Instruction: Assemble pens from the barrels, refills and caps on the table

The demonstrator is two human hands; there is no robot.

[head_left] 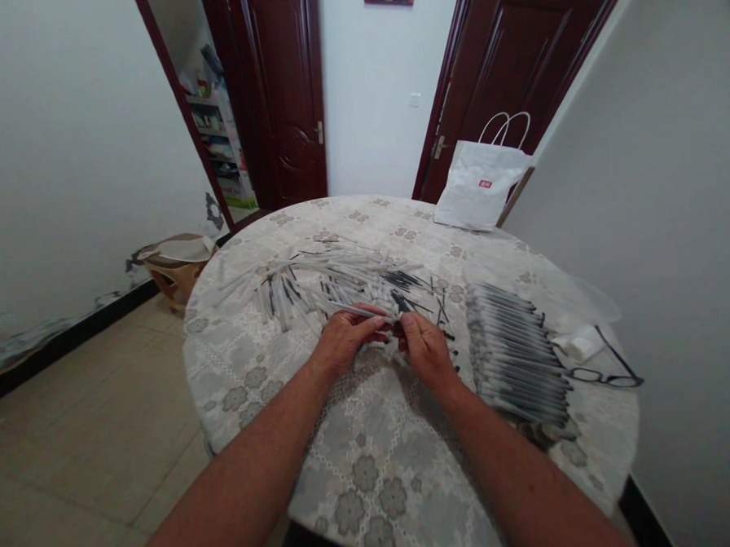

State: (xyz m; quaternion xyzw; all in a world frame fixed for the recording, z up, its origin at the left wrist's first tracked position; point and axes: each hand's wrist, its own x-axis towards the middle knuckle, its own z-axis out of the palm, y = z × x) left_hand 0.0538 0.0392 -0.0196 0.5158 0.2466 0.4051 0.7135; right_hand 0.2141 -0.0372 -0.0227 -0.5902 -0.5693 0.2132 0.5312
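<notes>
A round table (375, 469) with a grey flowered cloth holds a loose heap of clear pen barrels (317, 284) and thin black refills (411, 283). My left hand (347, 336) and my right hand (427, 348) meet at the near edge of the heap. Both are closed in a pinch on a pen part (394, 327) between their fingertips, too small to make out in detail. A neat row of assembled pens (516, 351) lies to the right of my right hand.
A white paper bag (479, 186) stands at the table's far right edge. A pair of glasses (608, 371) and a clear plastic bag (578, 299) lie at the right rim. A low stool (178, 263) stands on the floor at left. Dark red doors are behind.
</notes>
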